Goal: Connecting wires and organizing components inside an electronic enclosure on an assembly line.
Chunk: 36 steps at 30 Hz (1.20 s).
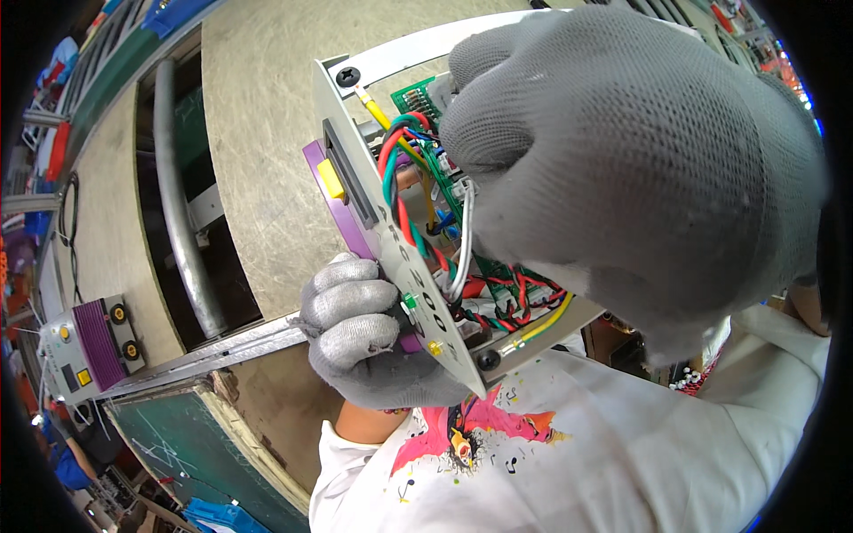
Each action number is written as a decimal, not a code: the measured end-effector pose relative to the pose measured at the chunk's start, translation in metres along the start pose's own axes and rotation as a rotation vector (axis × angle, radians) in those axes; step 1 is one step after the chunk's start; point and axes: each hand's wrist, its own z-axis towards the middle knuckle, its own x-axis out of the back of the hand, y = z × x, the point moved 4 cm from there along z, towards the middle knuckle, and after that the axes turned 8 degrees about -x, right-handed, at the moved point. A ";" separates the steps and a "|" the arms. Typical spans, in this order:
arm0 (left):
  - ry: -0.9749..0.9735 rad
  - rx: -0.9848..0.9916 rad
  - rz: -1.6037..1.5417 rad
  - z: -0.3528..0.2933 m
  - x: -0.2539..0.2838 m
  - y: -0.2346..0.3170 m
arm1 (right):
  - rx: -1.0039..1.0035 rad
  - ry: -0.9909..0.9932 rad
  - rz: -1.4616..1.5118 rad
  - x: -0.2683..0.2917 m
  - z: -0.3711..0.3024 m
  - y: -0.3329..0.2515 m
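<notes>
An opened electrical device with a light grey front panel (413, 302) is tilted up in front of me. My left hand (360, 333), in a grey knit glove, wraps its curled fingers round the panel's outer side, by a purple strip (338, 200). A yellow switch (331, 179) sits on that side. Inside the housing are green circuit boards (413, 96) and a twisted bundle of red, black and green wires (397, 200). Close to the camera, my gloved right hand (631, 169) is over the boards with bent fingers. Its fingertips, and whatever they grip, are hidden.
Beneath lies a worn wooden worktop (267, 160). A metal tube (178, 204) spans a gap at its left. Farther left stands a similar purple-and-grey device (89, 346). A green board (204, 444) with a rough wooden edge is below. Blue bins (222, 515) are at lower left.
</notes>
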 end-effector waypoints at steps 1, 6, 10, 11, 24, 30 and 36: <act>-0.019 0.001 -0.004 0.000 0.000 0.000 | 0.017 -0.004 -0.007 0.001 0.000 -0.001; 0.002 0.012 0.041 0.000 -0.002 0.004 | 0.151 -0.047 -0.040 0.001 0.002 -0.004; 0.021 -0.012 0.075 0.005 -0.009 0.006 | 0.299 0.023 -0.084 0.001 0.006 -0.006; 0.003 -0.016 0.067 0.005 -0.009 0.006 | 0.335 0.059 -0.102 0.000 0.006 -0.006; -0.230 0.017 0.399 0.057 0.016 0.051 | 0.249 0.280 -0.052 0.052 -0.030 0.003; -0.540 0.015 0.858 0.124 0.017 0.073 | 0.426 0.228 -0.406 0.015 -0.011 -0.008; -0.677 0.007 0.755 0.141 0.013 0.085 | 0.411 0.302 -0.092 0.008 0.028 -0.033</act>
